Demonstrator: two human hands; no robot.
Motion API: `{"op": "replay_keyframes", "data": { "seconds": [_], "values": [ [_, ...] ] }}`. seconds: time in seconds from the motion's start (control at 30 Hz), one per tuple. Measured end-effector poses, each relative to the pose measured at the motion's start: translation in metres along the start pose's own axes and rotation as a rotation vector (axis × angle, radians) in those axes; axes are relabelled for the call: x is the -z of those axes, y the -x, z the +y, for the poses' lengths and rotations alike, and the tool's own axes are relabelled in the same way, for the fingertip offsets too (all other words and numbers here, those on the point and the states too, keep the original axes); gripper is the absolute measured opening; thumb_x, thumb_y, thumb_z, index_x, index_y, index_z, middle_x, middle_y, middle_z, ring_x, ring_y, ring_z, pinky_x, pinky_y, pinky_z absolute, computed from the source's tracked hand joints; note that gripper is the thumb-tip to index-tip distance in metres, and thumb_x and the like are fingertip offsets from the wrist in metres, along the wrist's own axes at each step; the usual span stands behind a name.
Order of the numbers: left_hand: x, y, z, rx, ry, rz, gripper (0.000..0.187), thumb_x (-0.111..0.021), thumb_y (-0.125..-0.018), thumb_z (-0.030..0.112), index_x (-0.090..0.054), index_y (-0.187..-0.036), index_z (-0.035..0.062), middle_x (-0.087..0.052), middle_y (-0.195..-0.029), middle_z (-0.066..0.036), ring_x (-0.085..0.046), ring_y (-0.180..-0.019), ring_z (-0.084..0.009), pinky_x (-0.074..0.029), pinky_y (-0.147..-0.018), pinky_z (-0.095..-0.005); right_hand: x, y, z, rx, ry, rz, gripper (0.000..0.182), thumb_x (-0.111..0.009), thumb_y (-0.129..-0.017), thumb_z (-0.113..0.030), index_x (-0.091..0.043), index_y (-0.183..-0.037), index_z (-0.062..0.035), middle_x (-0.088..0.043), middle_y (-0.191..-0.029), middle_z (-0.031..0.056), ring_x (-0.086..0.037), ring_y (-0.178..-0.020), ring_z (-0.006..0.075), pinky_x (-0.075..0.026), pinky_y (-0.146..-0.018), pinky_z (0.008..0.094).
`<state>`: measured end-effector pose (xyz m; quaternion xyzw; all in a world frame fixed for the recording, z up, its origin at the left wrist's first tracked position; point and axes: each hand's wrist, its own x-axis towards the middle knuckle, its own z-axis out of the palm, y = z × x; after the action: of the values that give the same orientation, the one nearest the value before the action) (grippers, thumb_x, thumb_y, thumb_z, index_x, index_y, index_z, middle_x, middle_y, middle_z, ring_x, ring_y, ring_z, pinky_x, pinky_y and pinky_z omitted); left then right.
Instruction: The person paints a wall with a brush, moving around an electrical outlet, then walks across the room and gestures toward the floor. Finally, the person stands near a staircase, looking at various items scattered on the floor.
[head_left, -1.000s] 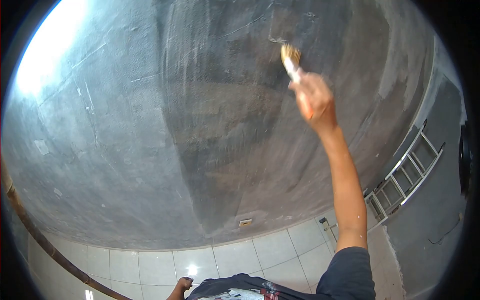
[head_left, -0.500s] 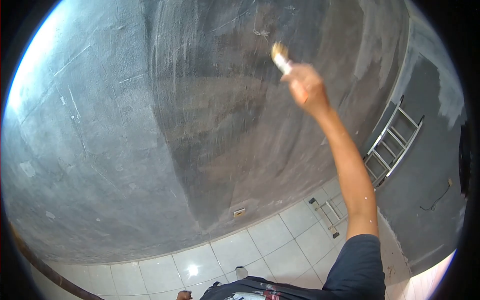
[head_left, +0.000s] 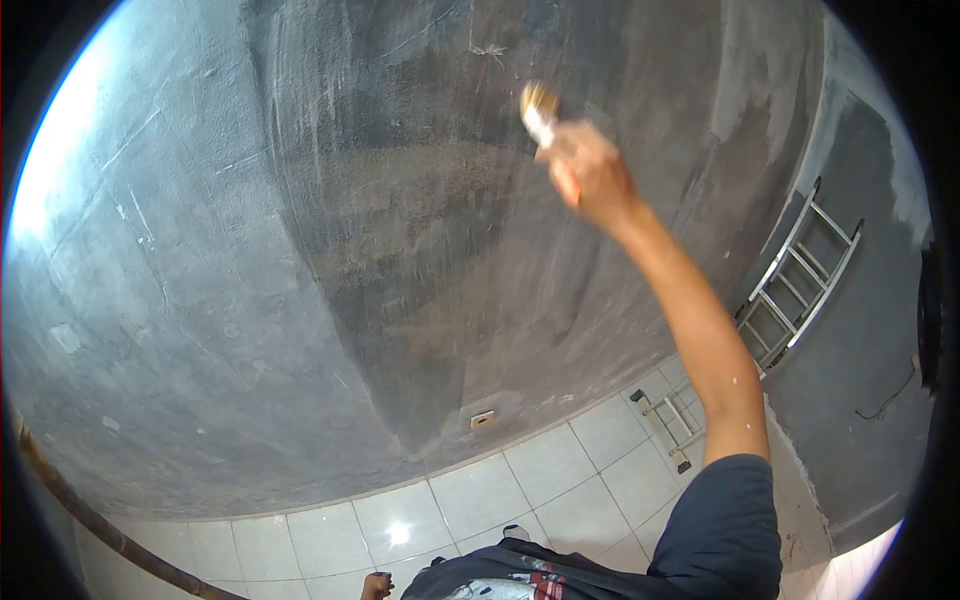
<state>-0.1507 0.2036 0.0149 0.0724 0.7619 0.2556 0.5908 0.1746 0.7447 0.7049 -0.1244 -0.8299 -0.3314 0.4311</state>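
Note:
Raised in front of the wall [head_left: 400, 240], my right hand [head_left: 592, 175] is wrapped round a paintbrush [head_left: 538, 118]. Its yellowish bristles point up and left, close to the dark, damp-looking part of the wall, and an orange bit of handle shows below my fingers. A white ferrule or band lies between the bristles and my grip. Low at the bottom edge, my left hand [head_left: 377, 586] hangs beside my body with its fingers curled; what it may hold cannot be made out.
A metal ladder [head_left: 797, 272] leans at the right wall, its foot bar [head_left: 672, 425] on the tiled floor [head_left: 545, 470]. A wall socket [head_left: 482, 420] sits low on the wall. A loose cable [head_left: 888, 402] hangs at right, and a brown pole [head_left: 110, 535] crosses the lower left.
My right hand and the paintbrush have shifted slightly left in the view, still close to the wall. The whole view has turned a little, and the left hand remains low.

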Motion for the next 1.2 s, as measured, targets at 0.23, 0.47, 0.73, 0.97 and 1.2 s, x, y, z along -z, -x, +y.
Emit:
{"op": "replay_keyframes", "data": {
  "seconds": [0.23,0.47,0.73,0.97,1.2],
  "values": [
    [-0.033,-0.01,-0.024,-0.018,0.187,-0.201,0.037,-0.062,-0.084,0.022,-0.061,-0.115,0.0028,-0.063,-0.099,-0.012,-0.06,-0.085,-0.029,-0.046,-0.079,-0.0457,0.021,0.041,-0.001,0.083,-0.163,-0.113,0.012,-0.068,-0.076,-0.009,-0.069,-0.086,-0.0147,-0.065,-0.092,0.0033,-0.062,-0.089,0.0213,-0.056,-0.071,0.0318],
    [-0.127,-0.04,0.061,-0.214,-0.333,0.105,0.037,-0.051,-0.089,0.032,-0.065,-0.102,0.0005,-0.068,-0.086,-0.014,-0.062,-0.066,-0.0252,-0.049,-0.06,-0.0408,-0.004,0.042,0.026,0.105,-0.004,-0.036,0.006,-0.069,-0.074,-0.01,-0.066,-0.08,-0.0112,-0.064,-0.087,0.0063,-0.062,-0.084,0.0222,-0.056,-0.067,0.0301],
    [-0.234,0.012,0.104,-0.297,-0.044,0.122,0.034,-0.06,-0.087,0.024,-0.065,-0.106,-0.0047,-0.069,-0.087,-0.016,-0.067,-0.075,-0.022,-0.052,-0.067,-0.035,0.023,0.022,0.039,0.085,-0.027,0.138,0.019,-0.069,-0.074,-0.012,-0.069,-0.093,-0.0148,-0.062,-0.097,0.0047,-0.061,-0.088,0.0196,-0.056,-0.062,0.0296],
    [-0.24,0.007,0.053,-0.204,0.383,0.233,0.032,-0.059,-0.086,0.02,-0.064,-0.101,-0.0076,-0.069,-0.085,-0.016,-0.067,-0.075,-0.0218,-0.052,-0.065,-0.0346,-0.014,0.059,0.0,0.312,-0.062,-0.151,0.004,-0.065,-0.075,-0.014,-0.063,-0.073,-0.0113,-0.064,-0.09,0.0076,-0.061,-0.094,0.0231,-0.059,-0.066,0.0306],
    [-0.216,-0.007,0.007,-0.006,-0.182,0.106,0.038,-0.053,-0.089,0.034,-0.069,-0.079,0.0008,-0.066,-0.07,-0.014,-0.057,-0.057,-0.0234,-0.045,-0.054,-0.0398,0.019,0.023,0.023,0.168,-0.189,0.011,0.011,-0.066,-0.08,-0.008,-0.068,-0.089,-0.0129,-0.063,-0.094,0.0065,-0.061,-0.087,0.0226,-0.055,-0.07,0.034]
  ]
}}
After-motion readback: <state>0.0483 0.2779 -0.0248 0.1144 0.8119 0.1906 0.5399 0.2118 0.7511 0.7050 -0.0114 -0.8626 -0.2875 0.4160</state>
